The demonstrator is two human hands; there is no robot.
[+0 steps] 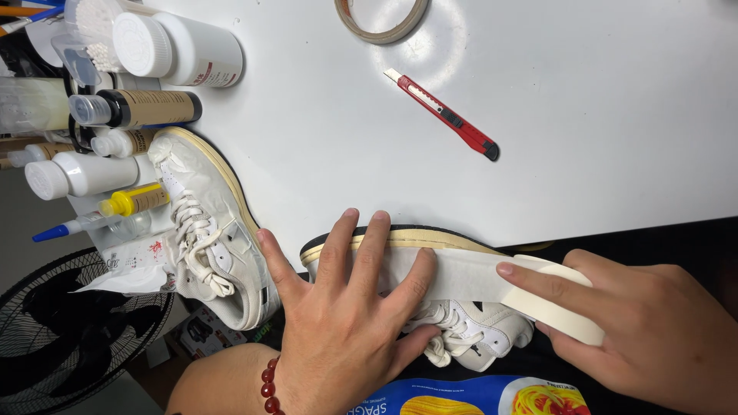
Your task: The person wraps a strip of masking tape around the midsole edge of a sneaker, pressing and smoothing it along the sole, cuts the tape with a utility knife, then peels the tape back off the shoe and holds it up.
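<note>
At the far left, bottles and tubes crowd the edge of the white tabletop, with a black fan standing lower down beside it. Next to the bottles lies the first white sneaker on its side, already wrapped in pale tape, its laces loose.

Your left hand lies flat on the second sneaker, which rests sole-up at the near tabletop edge, partly over your lap. Its fingers are spread open and pressing, not gripping; a red bead bracelet sits at the wrist. Keep that palm firm, so the strip of masking tape running along the cream sole edge goes down without creases, and smooth with the fingertips just behind the line where the tape meets the rubber.

Your right hand has its fingers curled around the tape roll, index finger laid along the top. Hold the roll low and close to the shoe, I judge, and keep the strip taut and level with the sole line.

Further back on the tabletop lie a red utility knife and, well apart from it, a second tape roll. A blue and yellow packet shows below the shoe.
</note>
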